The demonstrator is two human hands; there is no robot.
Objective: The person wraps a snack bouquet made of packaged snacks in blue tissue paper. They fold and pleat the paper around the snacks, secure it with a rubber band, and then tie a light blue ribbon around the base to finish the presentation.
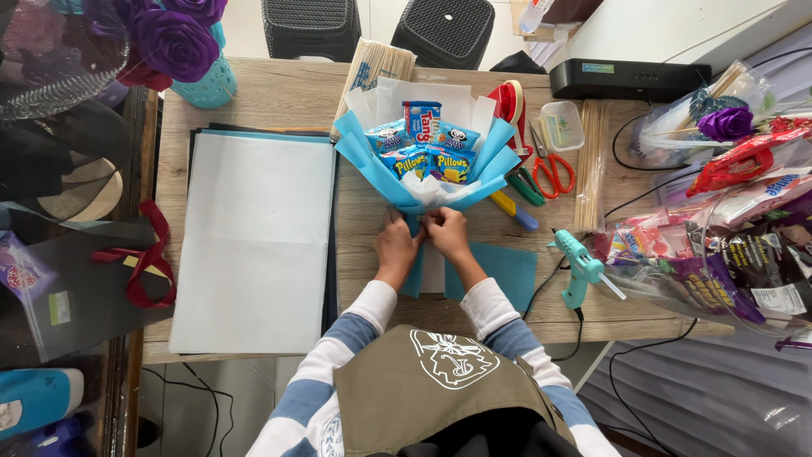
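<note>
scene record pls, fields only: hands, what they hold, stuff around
left hand: grips the neck of the snack bouquet
right hand: grips the same neck, beside the left
bouquet: snack packets in blue and white paper, flat on wooden table
left of it: paper stack
right of it: scissors, skewers, glue gun

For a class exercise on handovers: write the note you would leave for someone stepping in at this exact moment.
Left hand and right hand: both pinch the gathered neck of the blue paper-wrapped bouquet of snack packets, lying on the wooden table.
Done: packets fanned inside white and blue wrap.
Left: no tie visible at the neck.
Nearby: turquoise glue gun, red-handled scissors, stack of large paper sheets.
</note>
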